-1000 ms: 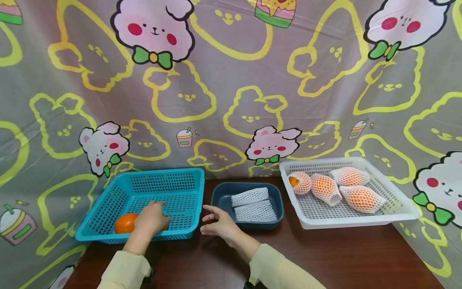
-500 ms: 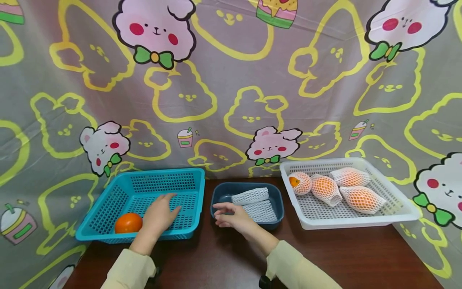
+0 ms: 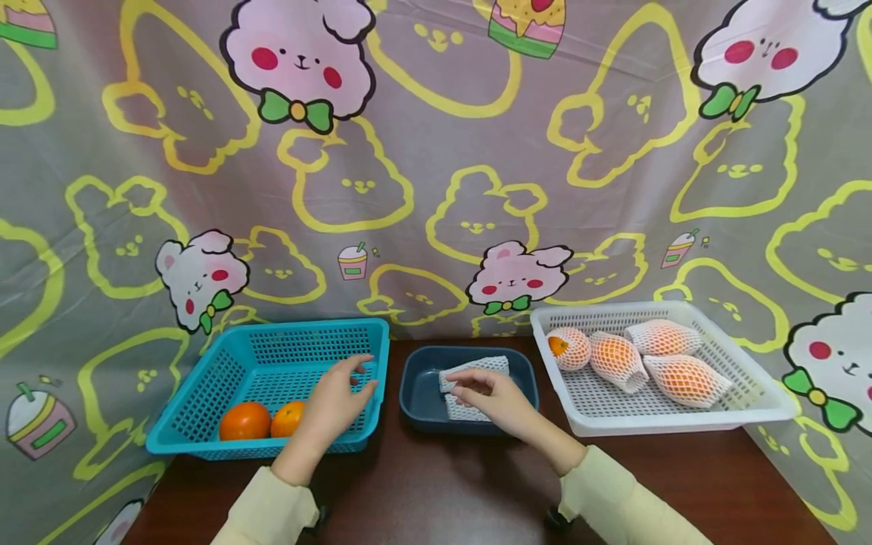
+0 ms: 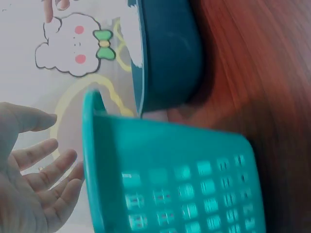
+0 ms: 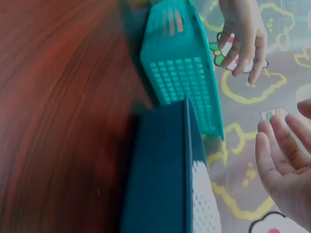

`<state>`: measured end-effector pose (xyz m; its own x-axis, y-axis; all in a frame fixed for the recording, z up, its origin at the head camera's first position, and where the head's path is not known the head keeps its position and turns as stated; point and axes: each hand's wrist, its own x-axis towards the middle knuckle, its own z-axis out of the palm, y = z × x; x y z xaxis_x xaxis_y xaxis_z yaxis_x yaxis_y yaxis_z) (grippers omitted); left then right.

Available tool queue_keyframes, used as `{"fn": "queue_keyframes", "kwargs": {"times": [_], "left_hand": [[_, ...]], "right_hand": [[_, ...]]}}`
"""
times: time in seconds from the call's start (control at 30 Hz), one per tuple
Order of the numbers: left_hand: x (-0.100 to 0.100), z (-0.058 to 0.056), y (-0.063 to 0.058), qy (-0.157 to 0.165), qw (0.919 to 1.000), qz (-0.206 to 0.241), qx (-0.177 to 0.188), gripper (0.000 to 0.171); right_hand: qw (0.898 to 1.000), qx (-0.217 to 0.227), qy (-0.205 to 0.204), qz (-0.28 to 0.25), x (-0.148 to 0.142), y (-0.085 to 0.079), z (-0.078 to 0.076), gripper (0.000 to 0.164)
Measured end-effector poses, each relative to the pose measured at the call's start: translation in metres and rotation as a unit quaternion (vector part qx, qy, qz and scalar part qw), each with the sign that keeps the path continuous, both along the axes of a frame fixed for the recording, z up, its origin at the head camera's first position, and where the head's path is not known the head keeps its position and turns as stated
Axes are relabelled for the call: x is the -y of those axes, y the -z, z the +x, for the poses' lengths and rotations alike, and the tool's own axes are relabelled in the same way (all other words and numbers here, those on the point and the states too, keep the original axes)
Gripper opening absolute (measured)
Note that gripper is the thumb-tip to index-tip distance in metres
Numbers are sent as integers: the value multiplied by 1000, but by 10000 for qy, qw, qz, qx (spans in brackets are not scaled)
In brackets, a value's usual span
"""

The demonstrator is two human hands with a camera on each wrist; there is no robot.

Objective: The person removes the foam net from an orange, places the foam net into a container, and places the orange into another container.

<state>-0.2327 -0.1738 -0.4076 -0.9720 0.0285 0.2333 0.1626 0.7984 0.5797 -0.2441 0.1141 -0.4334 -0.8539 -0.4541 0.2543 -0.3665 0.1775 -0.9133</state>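
In the head view my left hand [image 3: 338, 401] hovers over the right side of a turquoise basket [image 3: 309, 333], fingers loosely bent and holding nothing. Two oranges lie at the basket's front: one orange [image 3: 245, 421] in full view, the other orange [image 3: 286, 419] partly behind my wrist. My right hand [image 3: 500, 400] is above a dark blue tray [image 3: 421, 405], its thumb and fingers apart with nothing between them. White foam net sleeves [image 3: 493, 365] lie in that tray, partly covered by this hand. Both wrist views show the hands with parted fingers, the left hand [image 4: 43, 174] beside the turquoise basket's rim.
To the right stands a white basket [image 3: 579, 424] holding several oranges in foam nets [image 3: 686, 378]. The three containers stand in a row on a dark brown table [image 3: 436, 492]. A patterned cloth [image 3: 409, 189] hangs close behind them.
My left hand has moved right, away from the oranges, uncovering the second one. My right hand has gone from the gap between the basket and the tray to above the foam net sleeves.
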Motion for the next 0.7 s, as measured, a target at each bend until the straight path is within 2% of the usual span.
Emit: {"fn": "queue_keyframes", "kwargs": {"times": [0.2, 0.4, 0.57, 0.7], "left_hand": [[-18, 2, -1, 226, 9989, 408, 93, 43], [-36, 5, 2, 516, 9954, 808, -13, 37], [-48, 8, 6, 834, 9918, 962, -149, 34], [-56, 8, 10, 1098, 9858, 1265, -72, 32]], "right_hand": [[9985, -304, 416, 208, -27, -9, 1, 32], [9937, -558, 968, -58, -54, -15, 0, 28], [9836, -963, 1520, 90, -77, -18, -1, 27], [9716, -1187, 2013, 360, -95, -19, -5, 29]]}}
